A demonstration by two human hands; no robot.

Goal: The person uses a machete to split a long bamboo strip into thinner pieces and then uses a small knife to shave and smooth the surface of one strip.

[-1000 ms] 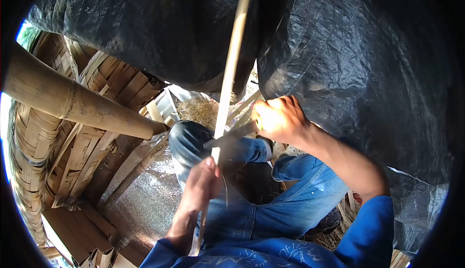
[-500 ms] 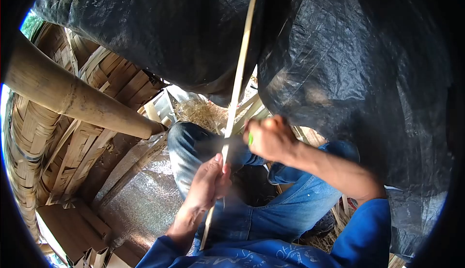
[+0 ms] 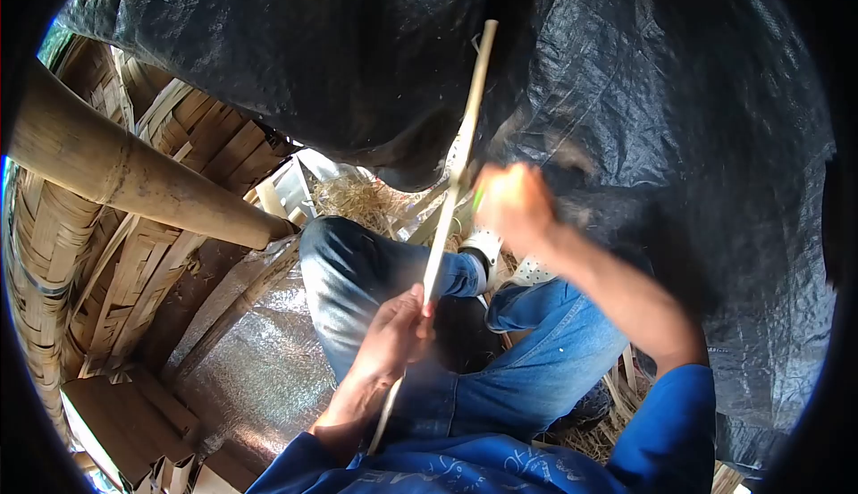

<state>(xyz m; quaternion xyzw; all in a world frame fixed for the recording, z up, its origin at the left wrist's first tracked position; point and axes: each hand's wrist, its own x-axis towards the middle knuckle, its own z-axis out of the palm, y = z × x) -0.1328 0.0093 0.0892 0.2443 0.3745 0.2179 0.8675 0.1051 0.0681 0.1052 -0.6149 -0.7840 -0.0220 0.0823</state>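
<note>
A long, pale strip of bamboo or wood (image 3: pixel 441 240) slants up from my lap toward the dark sheeting. My left hand (image 3: pixel 396 333) is wrapped round its lower part, above my jeans. Close beside the strip, farther up, my right hand (image 3: pixel 514 204) is closed and smeared by motion. A bit of green shows at its fingers, part of a tool whose blade is too blurred to make out. Around the strip near that hand there are light shavings or a peeled patch.
Black plastic sheeting (image 3: pixel 608 92) hangs in front and to the right. A thick bamboo pole (image 3: pixel 152 181) crosses the left side before a woven bamboo wall (image 3: pixel 107 288). Cardboard (image 3: pixel 125 422) lies at the lower left. Shavings (image 3: pixel 353 199) are heaped beyond my knees.
My right hand has moved up and away from my left hand, along the strip. The strip's top end sits lower and slightly to the right. A light shoe now shows beyond my legs.
</note>
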